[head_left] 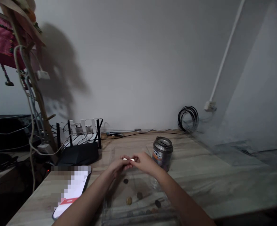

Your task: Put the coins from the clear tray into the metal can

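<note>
My left hand (119, 166) is half curled over a clear plastic tray, with a shiny coin (124, 159) at its fingers. Touching it from the right, my right hand (141, 160) pinches another bright coin (132, 160) between thumb and fingers. Below both hands lies the clear tray (119, 216), where several coins are scattered, among them a gold-coloured coin (129, 201) and a darker coin (139, 196). Just right of my right hand stands a dark metal can-shaped coin bank (163, 147), upright, with a slot in its lid and a printed label partly hidden.
A phone (78, 185) with a lit screen lies left of my left forearm. Behind it are a black router (81, 153) and tangled cables. A coil of black cable (187, 118) leans at the wall. Clear plastic sheeting (242, 153) covers the right side.
</note>
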A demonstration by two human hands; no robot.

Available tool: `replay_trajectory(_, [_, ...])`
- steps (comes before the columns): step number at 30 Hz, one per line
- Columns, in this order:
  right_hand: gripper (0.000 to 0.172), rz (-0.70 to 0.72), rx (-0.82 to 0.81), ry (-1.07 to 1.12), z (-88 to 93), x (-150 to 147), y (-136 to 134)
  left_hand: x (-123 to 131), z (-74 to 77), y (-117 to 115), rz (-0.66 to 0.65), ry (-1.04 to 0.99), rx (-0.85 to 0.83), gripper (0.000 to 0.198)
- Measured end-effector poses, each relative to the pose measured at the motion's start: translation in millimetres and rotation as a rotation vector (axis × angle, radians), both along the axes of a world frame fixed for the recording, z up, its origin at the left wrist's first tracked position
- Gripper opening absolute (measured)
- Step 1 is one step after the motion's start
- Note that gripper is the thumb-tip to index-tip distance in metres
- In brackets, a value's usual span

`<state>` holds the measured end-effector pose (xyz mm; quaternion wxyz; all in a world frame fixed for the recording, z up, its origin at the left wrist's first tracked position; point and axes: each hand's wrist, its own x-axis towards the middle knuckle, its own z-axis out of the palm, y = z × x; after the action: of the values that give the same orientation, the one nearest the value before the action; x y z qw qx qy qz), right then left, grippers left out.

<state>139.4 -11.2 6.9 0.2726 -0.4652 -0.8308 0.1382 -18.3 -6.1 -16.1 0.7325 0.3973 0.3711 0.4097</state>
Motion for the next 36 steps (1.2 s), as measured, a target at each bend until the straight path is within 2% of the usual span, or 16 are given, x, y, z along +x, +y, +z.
replay_trajectory(2, [0.022, 0.030, -0.075, -0.009, -6.7, -3, 3, 0, -0.6, 0, -0.016, 0.013, -0.010, 0.006])
replay_trajectory(4, [0.019, 0.020, -0.042, 0.014, -4.9, -1, 4, 0, -1.0, 0, -0.027, 0.012, -0.014, 0.003])
replay_trajectory(6, [0.018, -0.033, 0.095, 0.070, 4.0, 5, 3, 0, -0.4, 0, -0.006, 0.000, -0.028, 0.007])
replay_trajectory(8, [0.020, -0.133, 0.307, 0.156, 16.8, 15, 1, 1, 1.3, -1, 0.009, 0.009, -0.065, 0.008])
replay_trajectory(10, [0.022, -0.285, 0.514, 0.223, 29.9, 32, -1, 2, 3.4, -1, 0.008, 0.038, -0.114, 0.010])
replay_trajectory(12, [0.022, -0.478, 0.642, 0.236, 39.8, 52, -1, 3, 5.1, -1, -0.005, 0.053, -0.149, 0.012])
replay_trajectory(14, [0.021, -0.675, 0.663, 0.222, 44.8, 72, 1, 3, 6.0, -1, -0.015, 0.052, -0.174, 0.012])
replay_trajectory(16, [0.019, -0.793, 0.598, 0.200, 45.0, 88, 4, 3, 6.0, -1, -0.022, 0.041, -0.193, 0.012])
replay_trajectory(20, [0.017, -0.808, 0.495, 0.140, 41.1, 97, 9, 2, 4.5, 0, -0.026, 0.016, -0.227, 0.014])
replay_trajectory(24, [0.019, -0.842, 0.573, 0.081, 44.7, 91, 4, 1, 3.4, 2, -0.025, -0.020, -0.233, 0.020])
replay_trajectory(26, [0.021, -0.810, 0.691, 0.139, 48.1, 83, -1, 1, 2.9, 2, -0.027, -0.034, -0.236, 0.024])
replay_trajectory(28, [0.023, -0.681, 0.768, 0.227, 48.2, 70, -5, 0, 1.6, 2, -0.037, -0.043, -0.225, 0.027])
replay_trajectory(29, [0.024, -0.590, 0.753, 0.260, 46.2, 62, -6, -1, 0.6, 2, -0.048, -0.048, -0.212, 0.028])
replay_trajectory(31, [0.024, -0.392, 0.598, 0.257, 37.3, 44, -5, -1, -1.6, 3, -0.083, -0.066, -0.177, 0.028])
replay_trajectory(33, [0.023, -0.225, 0.367, 0.151, 23.8, 25, -3, -2, -3.2, 4, -0.116, -0.091, -0.136, 0.026])
replay_trajectory(36, [0.022, -0.069, 0.102, -0.037, 4.0, 6, 0, -1, -2.8, 3, -0.130, -0.104, -0.078, 0.021])
